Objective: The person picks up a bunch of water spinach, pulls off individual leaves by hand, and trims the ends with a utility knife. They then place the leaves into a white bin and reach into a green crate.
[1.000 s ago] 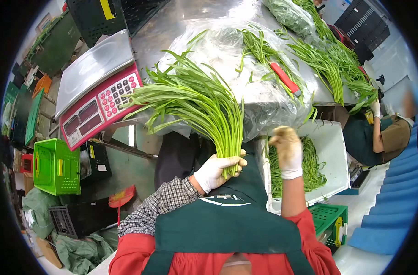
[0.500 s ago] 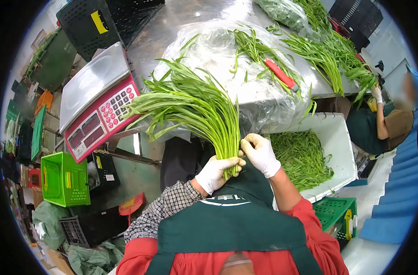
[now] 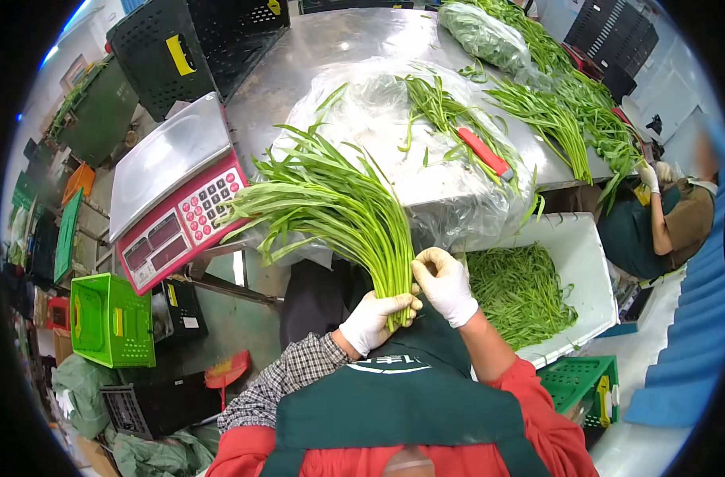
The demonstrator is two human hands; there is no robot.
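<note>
A bunch of long-leafed greens (image 3: 346, 211), resembling water spinach, is gripped near its cut stem ends by my left hand (image 3: 377, 318), in a white glove. The leaves fan out up and to the left, above the table's front edge. My right hand (image 3: 446, 288), also gloved, has thumb and forefinger pinched together against the right side of the stems; whatever lies between those fingertips is hidden. Beyond the bunch, a red-handled knife (image 3: 485, 153) lies on loose greens over clear plastic sheeting (image 3: 362, 99).
A pink scale (image 3: 179, 215) stands at the table's left, beside a black crate (image 3: 160, 60). More greens (image 3: 545, 119) are spread at the right. Below them, a white bin (image 3: 593, 270) holds trimmed leaves. A co-worker (image 3: 664, 219) handles greens at far right. Green crates (image 3: 112, 318) are lower down.
The view has tilted slightly, so the table and scale appear lower. Both hands keep nearly the same pose on the bunch. The co-worker's hands have come together by the greens.
</note>
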